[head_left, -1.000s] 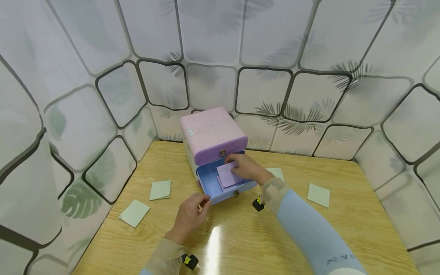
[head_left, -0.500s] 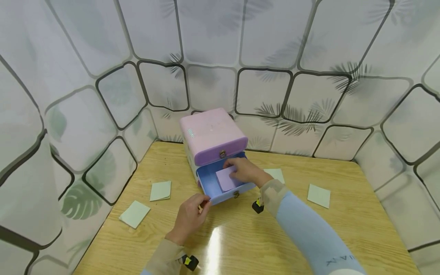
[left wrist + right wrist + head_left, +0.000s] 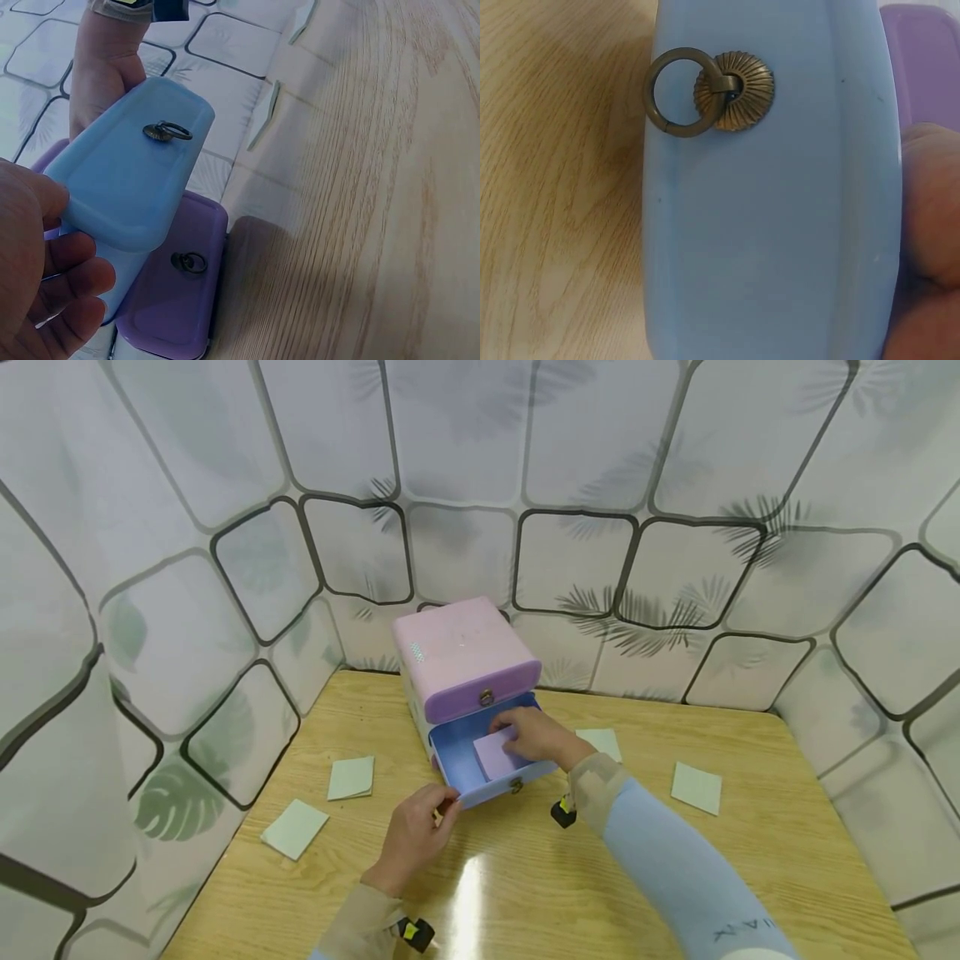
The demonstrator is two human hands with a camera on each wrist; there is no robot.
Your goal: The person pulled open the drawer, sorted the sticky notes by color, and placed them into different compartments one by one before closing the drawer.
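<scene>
A patterned wall encloses the table at 9, 12 and 3 o'clock. The cabinet stands near the table's 12 o'clock edge, its purple upper drawer in place and its blue drawer jutting towards 5; the left wrist view shows a purple lower drawer beneath. Jutting like this, the blue drawer could dip or slip out if a hand leaned on its front, as only its back end seems supported.

The left hand pinches the blue drawer's 7 o'clock corner; a tug from that one corner could skew it and make it bind. The right hand reaches in from 4 o'clock, seemingly pinching the purple pad near its 1 o'clock corner, though the underside of the grip is hidden. Its fingers are near the upper drawer's front, so a hasty lift could knock them there.

Four green pads lie on the table, two towards 8 and 9 o'clock of the blue drawer, two towards 3. The purple pad is inside the blue drawer, bare floor at its 9 o'clock side; an uneven release could leave it askew. The ring pull juts from the front, where a sleeve could snag
</scene>
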